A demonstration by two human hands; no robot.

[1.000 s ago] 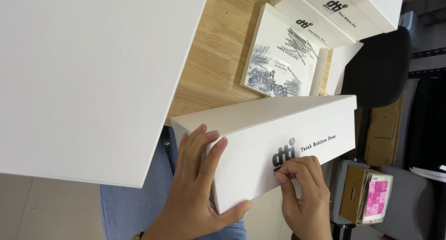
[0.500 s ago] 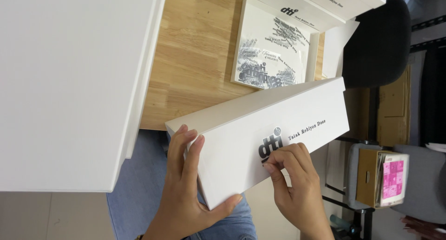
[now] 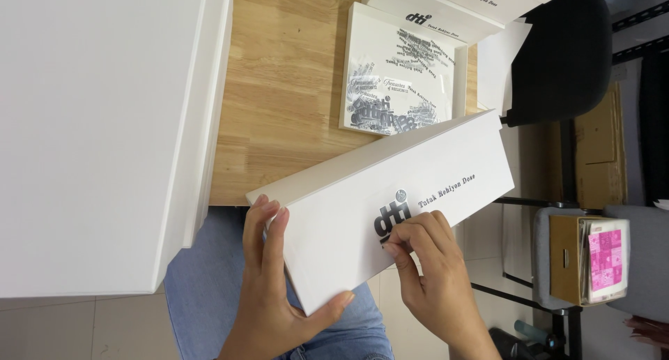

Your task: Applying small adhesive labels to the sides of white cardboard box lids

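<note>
At the bench (image 3: 293, 88) edge, the left hand (image 3: 275, 290) grips the light, stiff white box (image 3: 390, 207) by its end while the right hand (image 3: 435, 269) pinches its face.

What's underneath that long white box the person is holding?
Under the long white box show blue-jeaned legs and the wooden table's edge. The box's underside and contents are hidden.

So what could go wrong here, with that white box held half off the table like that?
The long white box sits mostly past the wooden table edge, over the lap, steadied by the left hand; a loose grip might let it tip or drop. The right hand fingers press on the printed lid, which could smudge or dent it.
</note>
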